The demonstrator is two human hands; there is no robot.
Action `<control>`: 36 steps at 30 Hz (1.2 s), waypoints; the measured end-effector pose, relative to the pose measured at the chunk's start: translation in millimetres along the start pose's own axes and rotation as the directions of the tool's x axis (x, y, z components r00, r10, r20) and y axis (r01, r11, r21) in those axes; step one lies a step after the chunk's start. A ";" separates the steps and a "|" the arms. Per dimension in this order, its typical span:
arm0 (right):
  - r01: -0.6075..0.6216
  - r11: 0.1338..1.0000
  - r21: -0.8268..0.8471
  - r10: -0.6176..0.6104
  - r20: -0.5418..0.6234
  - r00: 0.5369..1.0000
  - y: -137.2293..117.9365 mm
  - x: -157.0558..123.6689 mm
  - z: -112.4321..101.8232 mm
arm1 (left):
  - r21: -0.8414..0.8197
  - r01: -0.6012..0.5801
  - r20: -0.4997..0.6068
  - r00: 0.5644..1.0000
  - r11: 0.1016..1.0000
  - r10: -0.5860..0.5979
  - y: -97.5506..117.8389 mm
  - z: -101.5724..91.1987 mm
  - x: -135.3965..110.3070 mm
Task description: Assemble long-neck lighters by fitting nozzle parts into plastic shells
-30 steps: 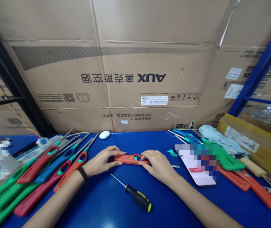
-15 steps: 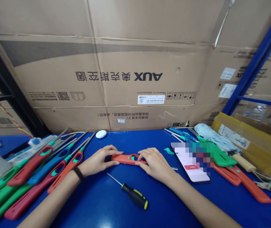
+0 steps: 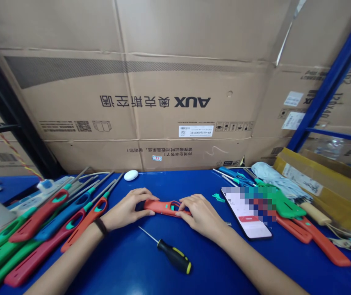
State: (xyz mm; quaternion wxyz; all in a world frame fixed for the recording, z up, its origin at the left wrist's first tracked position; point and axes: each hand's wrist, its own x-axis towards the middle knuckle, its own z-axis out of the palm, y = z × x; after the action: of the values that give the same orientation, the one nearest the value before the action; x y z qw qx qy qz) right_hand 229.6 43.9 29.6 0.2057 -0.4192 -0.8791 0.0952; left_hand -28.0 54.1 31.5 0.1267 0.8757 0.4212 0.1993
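An orange lighter handle (image 3: 163, 206) with a teal trigger lies flat on the blue table (image 3: 126, 262) between my hands. My left hand (image 3: 129, 209) curls round its left end, thumb underneath and fingers over the top. My right hand (image 3: 201, 215) presses on its right end with bent fingers. A screwdriver (image 3: 171, 254) with a black and yellow grip lies just in front of my hands, tip pointing up-left.
Several long-nosed lighters (image 3: 49, 217) in red, green, blue and orange are piled at the left. A phone (image 3: 249, 215), more lighter shells (image 3: 313, 237) and a folded umbrella (image 3: 283, 180) lie at the right. A white oval case (image 3: 131, 175) sits before the cardboard boxes (image 3: 163, 102).
Both hands have stayed on the orange handle with only small finger shifts. The view has drifted slightly.
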 end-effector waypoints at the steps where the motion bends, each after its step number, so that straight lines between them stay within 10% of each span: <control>1: 0.007 1.000 0.003 -0.007 0.007 1.000 0.3 0.1 0.5 | 0.016 0.001 0.002 1.000 1.000 -0.001 -0.2 0.2 0.2; 30: -0.023 0.998 0.060 0.024 -0.009 1.000 7.5 1.2 15.1 | -0.003 0.009 0.028 1.000 1.000 -0.009 -5.8 2.7 4.7; 36: 0.035 0.984 -0.177 -0.028 0.042 0.999 5.1 3.3 13.4 | 0.105 -0.022 0.025 0.999 0.994 0.019 -6.0 3.6 3.4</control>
State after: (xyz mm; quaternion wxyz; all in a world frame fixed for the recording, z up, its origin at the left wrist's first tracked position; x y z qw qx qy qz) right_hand 225.4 49.8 16.7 0.1517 -0.4201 -0.8944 0.0216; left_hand -28.6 60.3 26.7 0.0832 0.8878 0.4205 0.1674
